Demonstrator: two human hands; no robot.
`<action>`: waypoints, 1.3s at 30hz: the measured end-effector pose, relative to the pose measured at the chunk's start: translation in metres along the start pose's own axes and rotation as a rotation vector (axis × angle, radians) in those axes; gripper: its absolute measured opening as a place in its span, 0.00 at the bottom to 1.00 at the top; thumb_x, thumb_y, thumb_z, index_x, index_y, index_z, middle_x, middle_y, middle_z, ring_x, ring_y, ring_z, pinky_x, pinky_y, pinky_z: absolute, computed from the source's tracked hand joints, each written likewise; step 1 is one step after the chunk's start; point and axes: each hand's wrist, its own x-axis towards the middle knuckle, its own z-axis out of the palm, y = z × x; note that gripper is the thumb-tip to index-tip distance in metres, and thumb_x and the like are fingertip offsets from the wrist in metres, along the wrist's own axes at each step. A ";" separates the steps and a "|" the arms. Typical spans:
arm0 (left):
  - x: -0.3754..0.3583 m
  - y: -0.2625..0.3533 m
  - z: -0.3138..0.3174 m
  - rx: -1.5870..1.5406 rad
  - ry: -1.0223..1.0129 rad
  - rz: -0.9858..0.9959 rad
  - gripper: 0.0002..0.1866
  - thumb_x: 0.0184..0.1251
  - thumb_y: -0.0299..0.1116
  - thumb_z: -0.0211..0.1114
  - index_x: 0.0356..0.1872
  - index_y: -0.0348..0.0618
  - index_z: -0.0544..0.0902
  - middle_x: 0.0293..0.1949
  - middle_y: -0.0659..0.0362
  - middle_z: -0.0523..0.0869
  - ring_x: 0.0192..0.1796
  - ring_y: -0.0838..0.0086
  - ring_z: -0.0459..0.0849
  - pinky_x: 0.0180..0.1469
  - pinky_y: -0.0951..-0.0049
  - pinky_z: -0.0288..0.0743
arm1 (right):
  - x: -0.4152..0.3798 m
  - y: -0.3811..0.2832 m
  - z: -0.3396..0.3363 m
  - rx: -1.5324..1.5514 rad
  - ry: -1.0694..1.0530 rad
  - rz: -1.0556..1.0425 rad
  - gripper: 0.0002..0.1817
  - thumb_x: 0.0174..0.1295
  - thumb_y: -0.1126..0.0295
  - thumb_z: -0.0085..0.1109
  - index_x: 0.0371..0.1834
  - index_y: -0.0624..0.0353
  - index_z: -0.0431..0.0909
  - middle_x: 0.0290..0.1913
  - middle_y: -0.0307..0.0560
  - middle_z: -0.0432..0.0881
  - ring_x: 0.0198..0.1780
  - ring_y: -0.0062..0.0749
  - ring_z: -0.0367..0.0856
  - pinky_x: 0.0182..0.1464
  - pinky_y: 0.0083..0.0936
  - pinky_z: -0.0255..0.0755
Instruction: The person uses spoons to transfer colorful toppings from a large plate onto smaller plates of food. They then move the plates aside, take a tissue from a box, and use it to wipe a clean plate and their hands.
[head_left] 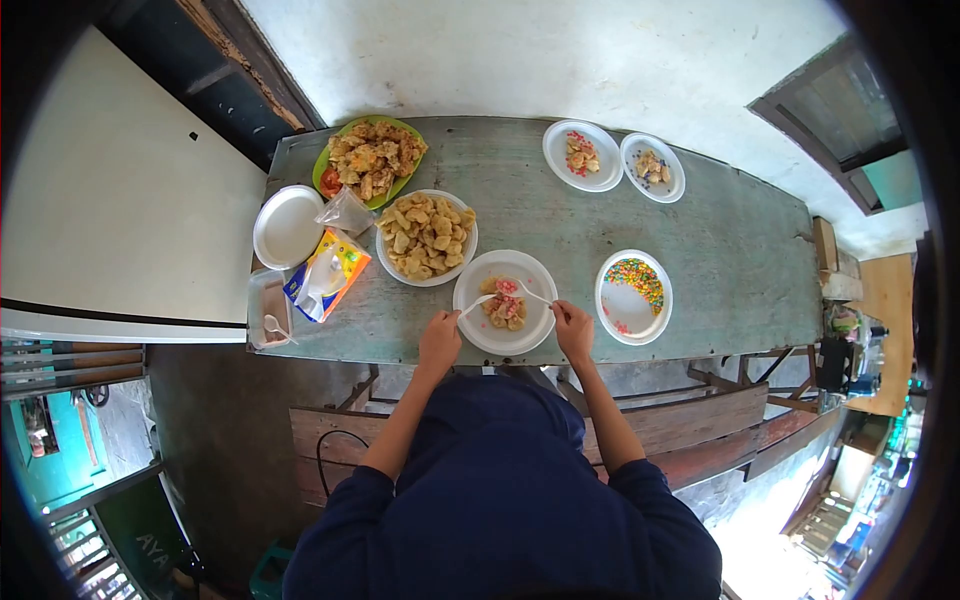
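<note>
A white plate (505,340) lies near the table's front edge. On it is a small heap of pale brown crackers (508,315) with pink-red bits (506,286) on top. My left hand (440,340) is closed on a white plastic spoon (477,304) that reaches over the plate's left side. From the right, my right hand (573,330) grips another white plastic spoon (537,294), its tip at the heap. Both tips are close together at the food, and their exact shape is small to make out.
Left of the plate stand a bowl of crackers (428,236), a green plate (322,165) of fried food, a tissue pack (345,262), stacked white plates (262,228) and a plastic box (268,300). A plate of colourful candies (636,283) is at right; two served plates (560,150) sit behind.
</note>
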 end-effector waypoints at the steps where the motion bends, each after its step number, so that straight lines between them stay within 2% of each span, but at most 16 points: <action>1: 0.002 -0.002 -0.001 0.001 -0.019 0.003 0.15 0.58 0.24 0.51 0.45 0.41 0.79 0.35 0.53 0.77 0.40 0.59 0.78 0.41 0.62 0.72 | 0.000 0.001 0.001 -0.021 0.005 -0.010 0.12 0.58 0.61 0.54 0.35 0.55 0.82 0.23 0.51 0.80 0.24 0.40 0.79 0.28 0.32 0.69; 9: 0.011 -0.010 -0.004 -0.018 -0.077 0.056 0.15 0.58 0.24 0.51 0.46 0.41 0.79 0.36 0.52 0.76 0.40 0.60 0.78 0.41 0.62 0.73 | -0.003 -0.006 0.000 -0.029 0.049 0.024 0.11 0.57 0.61 0.55 0.35 0.55 0.82 0.22 0.52 0.79 0.24 0.42 0.78 0.28 0.33 0.68; 20: 0.022 -0.010 -0.009 -0.016 -0.062 0.009 0.16 0.58 0.24 0.51 0.47 0.42 0.79 0.37 0.52 0.76 0.42 0.59 0.77 0.42 0.62 0.73 | 0.003 -0.010 0.000 -0.028 0.078 -0.008 0.11 0.56 0.63 0.57 0.35 0.56 0.82 0.25 0.53 0.80 0.25 0.42 0.79 0.29 0.33 0.69; 22: 0.023 -0.007 -0.011 -0.012 -0.056 -0.002 0.16 0.58 0.24 0.51 0.47 0.42 0.79 0.37 0.53 0.76 0.42 0.59 0.77 0.42 0.62 0.73 | 0.001 -0.007 -0.001 -0.037 0.084 -0.139 0.10 0.57 0.65 0.57 0.34 0.59 0.82 0.19 0.48 0.77 0.17 0.29 0.73 0.23 0.26 0.64; 32: 0.015 -0.008 -0.006 -0.009 0.008 -0.048 0.14 0.59 0.25 0.52 0.46 0.42 0.79 0.36 0.53 0.76 0.39 0.58 0.78 0.41 0.62 0.72 | -0.002 -0.004 -0.001 -0.008 0.025 -0.122 0.10 0.56 0.66 0.58 0.34 0.61 0.82 0.22 0.51 0.79 0.20 0.31 0.76 0.25 0.26 0.66; 39: 0.008 -0.003 -0.002 0.003 0.041 -0.037 0.14 0.60 0.25 0.52 0.47 0.42 0.79 0.36 0.52 0.76 0.39 0.57 0.78 0.40 0.61 0.72 | 0.002 0.004 -0.016 -0.040 0.074 -0.243 0.08 0.56 0.67 0.58 0.34 0.59 0.82 0.23 0.49 0.79 0.20 0.34 0.75 0.24 0.28 0.65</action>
